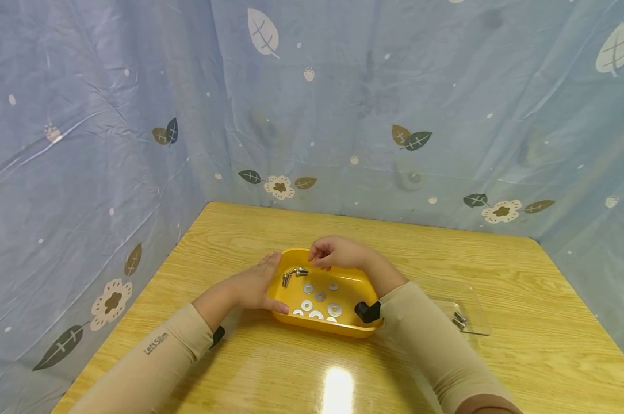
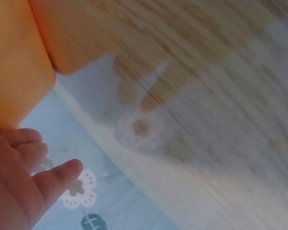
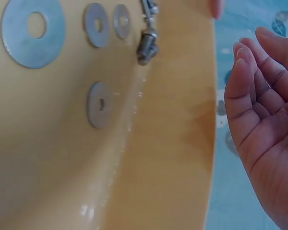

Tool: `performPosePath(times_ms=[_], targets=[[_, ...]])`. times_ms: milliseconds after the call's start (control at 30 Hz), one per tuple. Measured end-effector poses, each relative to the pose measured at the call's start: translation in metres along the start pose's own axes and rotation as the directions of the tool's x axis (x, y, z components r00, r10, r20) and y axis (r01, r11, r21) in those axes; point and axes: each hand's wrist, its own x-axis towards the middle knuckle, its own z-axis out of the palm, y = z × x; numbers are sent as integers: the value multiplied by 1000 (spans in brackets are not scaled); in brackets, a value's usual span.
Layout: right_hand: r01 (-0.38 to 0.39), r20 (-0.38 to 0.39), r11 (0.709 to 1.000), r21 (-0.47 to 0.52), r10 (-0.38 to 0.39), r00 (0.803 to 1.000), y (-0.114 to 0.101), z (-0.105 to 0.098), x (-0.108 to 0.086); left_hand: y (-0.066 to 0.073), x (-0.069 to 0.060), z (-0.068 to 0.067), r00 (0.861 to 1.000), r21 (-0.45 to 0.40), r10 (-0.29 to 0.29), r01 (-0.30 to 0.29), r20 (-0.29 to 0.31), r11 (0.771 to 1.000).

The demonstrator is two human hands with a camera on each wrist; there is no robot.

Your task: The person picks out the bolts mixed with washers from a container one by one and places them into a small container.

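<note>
A shallow yellow tray [image 1: 343,329] sits on the table in the head view. Several flat metal washers [image 1: 319,296] lie on its floor, and a few metal bolts [image 1: 302,271] lie together in the far left corner. My left hand [image 1: 252,286] rests against the tray's left end, fingers extended and thumb over the rim. The left wrist view shows those fingers [image 2: 29,143] beside the tray wall. Above the far rim is my right hand [image 1: 343,253], its fingers loosely bent. In the right wrist view, nothing shows between its thumb and fingers [image 3: 242,79].
A clear plastic container [image 1: 477,330] stands right of the tray, partly behind the right forearm, with small metal bolts [image 1: 459,319] in it. The wooden table [image 1: 270,374] meets a blue patterned curtain [image 1: 332,115] at the back and sides. Black straps show at both wrists.
</note>
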Motion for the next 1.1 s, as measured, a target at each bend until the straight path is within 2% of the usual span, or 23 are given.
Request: performPosePath(times_ms=[233, 333, 500, 733, 900, 1100], targets=[[-40, 38, 994, -105, 44, 998, 7, 13, 6, 1, -1, 1, 1000, 6, 6, -6, -3, 1000], [-59, 58, 982, -180, 71, 996, 12, 17, 8, 3, -1, 0, 1000, 11, 5, -5, 3, 1000], [-82, 44, 960, -268, 97, 994, 16, 21, 12, 4, -2, -2, 1000, 8, -7, 7, 10, 1000], [-161, 54, 954, -252, 180, 982, 18, 25, 15, 3, -2, -3, 1000, -12, -4, 4, 5, 1000], [-177, 70, 952, -250, 200, 977, 21, 28, 16, 3, -2, -3, 1000, -16, 0, 0, -4, 1000], [-155, 93, 953, -261, 185, 978, 21, 30, 15, 4, -2, -2, 1000, -17, 2, -2, -5, 1000]])
